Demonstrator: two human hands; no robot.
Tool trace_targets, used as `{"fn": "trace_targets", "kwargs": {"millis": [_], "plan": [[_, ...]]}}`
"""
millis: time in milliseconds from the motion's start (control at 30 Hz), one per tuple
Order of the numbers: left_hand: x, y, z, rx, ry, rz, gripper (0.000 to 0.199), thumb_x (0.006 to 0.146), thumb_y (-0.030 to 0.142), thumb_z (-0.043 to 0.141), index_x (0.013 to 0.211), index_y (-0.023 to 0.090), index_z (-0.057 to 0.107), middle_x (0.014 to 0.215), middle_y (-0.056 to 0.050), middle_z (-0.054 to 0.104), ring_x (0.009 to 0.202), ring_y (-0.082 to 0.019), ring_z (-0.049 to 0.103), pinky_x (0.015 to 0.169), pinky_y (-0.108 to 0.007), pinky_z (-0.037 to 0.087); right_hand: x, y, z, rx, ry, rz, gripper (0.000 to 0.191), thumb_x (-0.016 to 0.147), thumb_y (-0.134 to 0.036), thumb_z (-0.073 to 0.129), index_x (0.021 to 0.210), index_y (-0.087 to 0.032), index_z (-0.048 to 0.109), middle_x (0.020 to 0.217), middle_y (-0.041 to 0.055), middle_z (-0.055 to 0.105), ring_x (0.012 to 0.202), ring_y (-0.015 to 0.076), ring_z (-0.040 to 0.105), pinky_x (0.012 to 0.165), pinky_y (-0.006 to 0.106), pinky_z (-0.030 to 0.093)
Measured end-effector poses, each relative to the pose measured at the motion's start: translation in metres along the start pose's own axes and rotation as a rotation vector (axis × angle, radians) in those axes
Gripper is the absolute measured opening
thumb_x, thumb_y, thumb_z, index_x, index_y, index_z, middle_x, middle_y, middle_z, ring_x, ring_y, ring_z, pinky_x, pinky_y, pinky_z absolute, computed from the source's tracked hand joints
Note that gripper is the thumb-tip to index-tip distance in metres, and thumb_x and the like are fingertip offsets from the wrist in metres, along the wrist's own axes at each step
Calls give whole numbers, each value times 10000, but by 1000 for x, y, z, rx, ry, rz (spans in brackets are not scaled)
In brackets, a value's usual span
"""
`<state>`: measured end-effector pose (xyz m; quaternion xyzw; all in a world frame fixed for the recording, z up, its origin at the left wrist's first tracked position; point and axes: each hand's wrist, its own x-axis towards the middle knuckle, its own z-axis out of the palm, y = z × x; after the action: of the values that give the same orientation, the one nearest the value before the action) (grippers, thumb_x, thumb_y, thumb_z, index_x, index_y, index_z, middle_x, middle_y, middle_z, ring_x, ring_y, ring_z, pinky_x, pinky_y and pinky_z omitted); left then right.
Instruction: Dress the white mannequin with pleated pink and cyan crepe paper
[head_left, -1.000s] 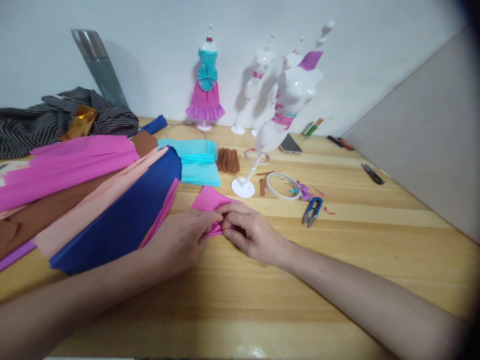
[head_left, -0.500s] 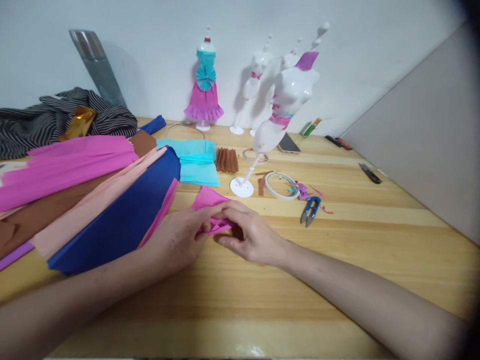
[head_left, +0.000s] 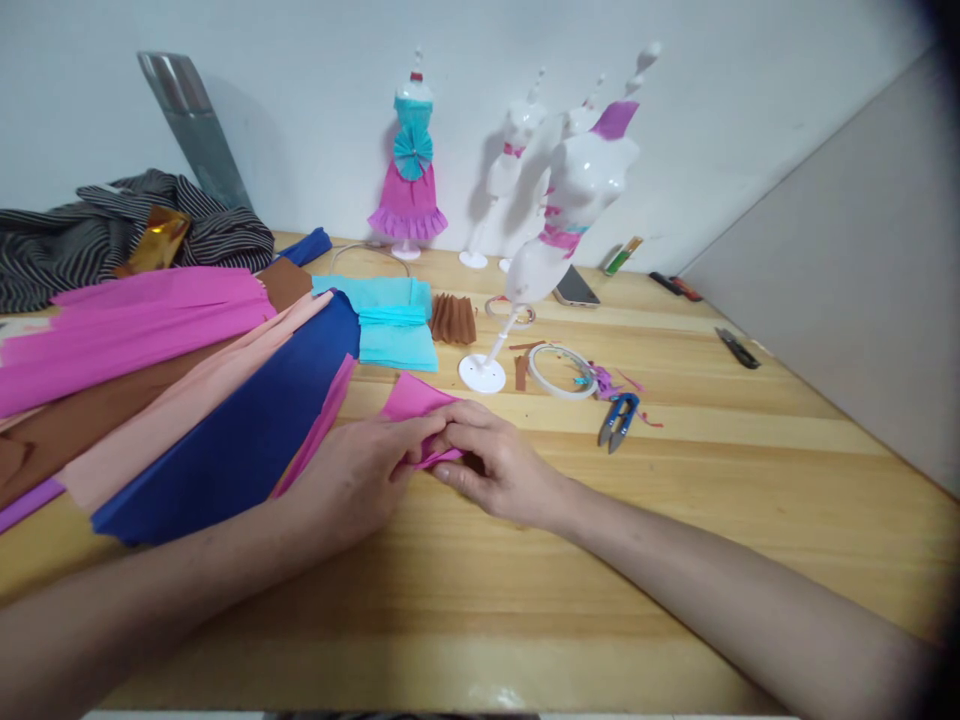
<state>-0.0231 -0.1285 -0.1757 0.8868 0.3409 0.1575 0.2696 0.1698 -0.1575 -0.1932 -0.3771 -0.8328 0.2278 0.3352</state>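
Observation:
A small piece of pink crepe paper (head_left: 412, 394) lies on the wooden table (head_left: 480, 590) under my fingers. My left hand (head_left: 367, 465) pinches its near edge, with the fingers curled. From the right, my right hand (head_left: 499, 465) grips the same edge, and its fingertips meet those of the left. The fingers hide most of the fold between them. Just beyond stands a white mini mannequin (head_left: 581, 190) on a round base, with pink strips at its waist and a purple piece at its neck.
Crepe paper sheets in blue (head_left: 225, 430), pink and brown spread over the left side. Cyan paper (head_left: 397, 340) and a pleated brown piece (head_left: 454, 320) lie behind my hands. To the right are a tape roll (head_left: 562, 371), blue thread snips (head_left: 619, 422) and a cutter knife (head_left: 738, 348). A dressed mannequin (head_left: 412, 160) stands by the wall.
Both hands stay nearly in place on the pink paper. The near edge now looks flatter between my fingers, and my right thumb has shifted slightly up and to the left.

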Motion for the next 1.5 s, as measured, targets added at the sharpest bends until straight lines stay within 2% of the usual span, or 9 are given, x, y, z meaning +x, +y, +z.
{"fn": "trace_targets", "kwargs": {"millis": [133, 300, 467, 900, 1267, 1400, 1500], "plan": [[0, 3, -1, -14, -3, -14, 205, 779, 95, 476, 915, 183, 603, 699, 34, 543, 641, -109, 484, 594, -228, 330, -1, 2, 2, 5, 22, -18, 113, 870, -131, 539, 850, -178, 640, 1018, 100, 658, 960, 207, 590, 857, 379, 489], [0, 6, -1, -33, -3, -45, 68, 798, 189, 526, 788, 162, 588, 664, 31, 534, 619, -110, 477, 571, -236, 317, -2, 4, 2, 15, 45, -21, 102, 862, -132, 547, 822, -165, 636, 1016, 117, 648, 955, 213, 594, 841, 384, 497], [2, 3, 0, 32, 1, -38, 166, 811, 183, 514, 648, 159, 540, 631, 25, 535, 630, -118, 480, 573, -244, 299, -3, 5, 3, 41, 48, 0, 110, 864, -128, 540, 826, -172, 634, 1029, 114, 650, 977, 210, 600, 843, 375, 502], [-1, 0, 2, 63, -6, -16, 207, 847, 151, 490, 689, 133, 623, 755, -37, 623, 738, -155, 553, 674, -266, 387, -3, 5, 3, 38, 54, -3, 97, 866, -133, 553, 807, -167, 622, 1001, 114, 650, 959, 196, 606, 838, 349, 501], [4, 3, -3, -5, -28, -72, 206, 781, 101, 503, 606, 144, 603, 603, 19, 536, 594, -107, 480, 571, -226, 321, -2, 4, 2, 57, 61, 24, 78, 856, -131, 579, 883, -174, 638, 848, 73, 678, 814, 178, 618, 740, 313, 502], [3, 2, -2, -55, -9, -65, 213, 783, 119, 508, 587, 149, 587, 605, 22, 532, 587, -102, 474, 552, -215, 313, -2, 5, 3, 55, 60, 32, 78, 850, -144, 594, 901, -179, 642, 895, 84, 680, 861, 187, 618, 779, 330, 503], [3, 3, -2, -59, -8, -56, 209, 790, 116, 506, 599, 145, 586, 613, 21, 535, 595, -101, 481, 558, -213, 312, -2, 4, 3, 76, 49, 32, 60, 856, -148, 583, 847, -179, 634, 927, 93, 674, 898, 192, 614, 805, 339, 499]]}}
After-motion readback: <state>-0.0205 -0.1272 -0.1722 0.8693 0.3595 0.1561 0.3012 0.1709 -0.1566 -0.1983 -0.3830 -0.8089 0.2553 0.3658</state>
